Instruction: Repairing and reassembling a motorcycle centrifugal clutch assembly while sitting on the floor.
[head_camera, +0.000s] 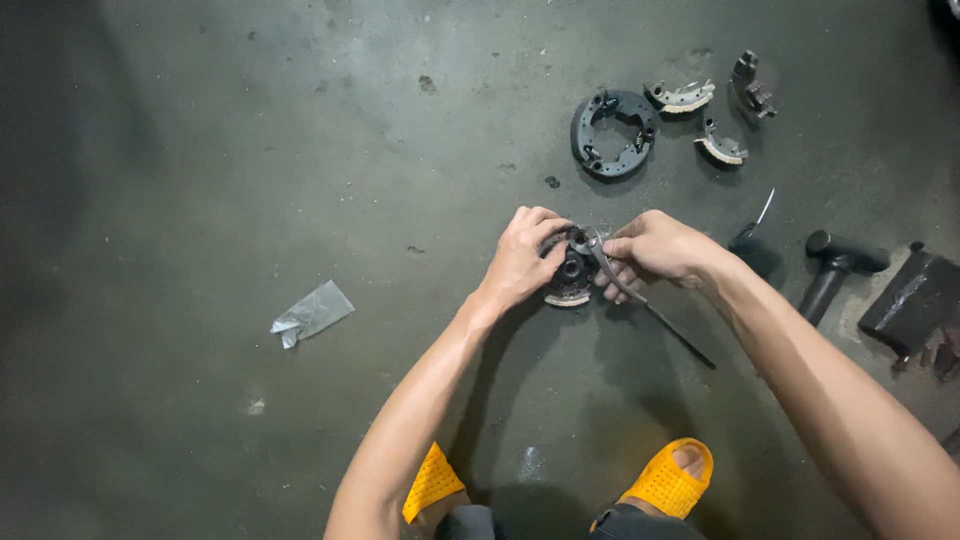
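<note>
Left hand (522, 262) wrapped over the rim of a round black metal part (570, 275) on the concrete floor (200, 150), near its middle, pinning it down. Right hand (655, 250) closed on a pair of pliers (605, 265), tips touching the part's centre, handles trailing toward the near edge. Probably heavy and rigid, greasy by the look, so likely to slip; best gripped by the outer rim, clear of the pale lining at its near side.

Toward the far edge, a second black ring (612, 133) and two loose curved shoes (682, 96). Toward the right edge, a black mallet (838, 268) and a dark block (915, 298). Toward the left edge, well apart, a crumpled clear bag (312, 314). At the near edge, yellow sandals (668, 478).
</note>
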